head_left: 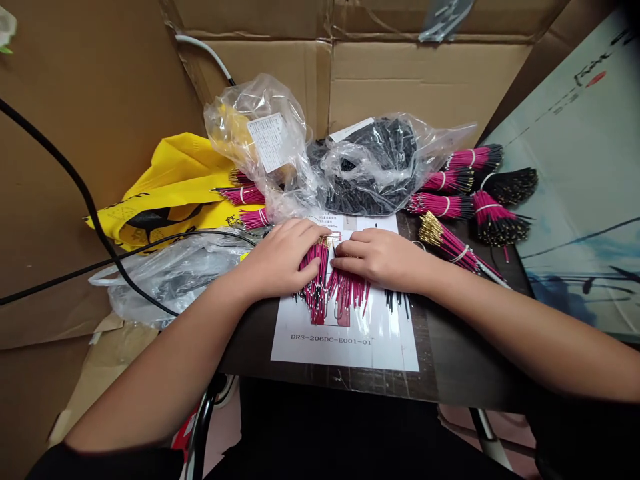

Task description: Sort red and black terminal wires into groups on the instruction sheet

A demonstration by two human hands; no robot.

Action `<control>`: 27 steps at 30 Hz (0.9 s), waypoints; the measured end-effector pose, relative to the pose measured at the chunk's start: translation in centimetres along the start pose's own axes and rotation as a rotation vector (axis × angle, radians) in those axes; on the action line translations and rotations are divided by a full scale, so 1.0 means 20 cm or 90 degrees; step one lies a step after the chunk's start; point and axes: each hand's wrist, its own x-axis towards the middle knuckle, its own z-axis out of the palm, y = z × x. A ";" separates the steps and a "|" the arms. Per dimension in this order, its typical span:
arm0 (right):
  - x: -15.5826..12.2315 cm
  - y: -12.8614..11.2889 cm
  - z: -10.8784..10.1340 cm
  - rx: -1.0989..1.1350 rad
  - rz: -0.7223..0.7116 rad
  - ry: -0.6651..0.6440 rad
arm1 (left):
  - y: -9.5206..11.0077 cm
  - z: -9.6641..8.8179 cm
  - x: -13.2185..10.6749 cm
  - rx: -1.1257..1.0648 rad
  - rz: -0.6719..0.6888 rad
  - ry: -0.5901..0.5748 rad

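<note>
My left hand [283, 257] lies on a loose pile of short pink wires [325, 283] with its fingers curled around them. My right hand [383, 257] presses on the same pile from the right, fingers bent over the wires. The wires rest on a white printed sheet [345, 343] marked DRS-206DC-E001-01, on a small dark table [450, 360]. A few black wire ends [397, 301] stick out below my right wrist.
Banded bundles of pink wires [450, 180] and black-tipped bundles [505, 187] lie at the back right. Clear plastic bags [370, 167] of black wires, a yellow bag [170, 193], a black cable [85, 200] and cardboard walls [400, 73] surround the table.
</note>
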 end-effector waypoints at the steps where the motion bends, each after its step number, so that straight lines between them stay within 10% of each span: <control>1: 0.01 0.01 0.00 0.001 -0.003 -0.004 | 0.01 0.00 0.00 0.008 -0.004 0.000; 27: 0.09 0.01 -0.05 -0.007 -0.026 -0.046 | -0.01 0.04 -0.01 0.000 0.002 0.023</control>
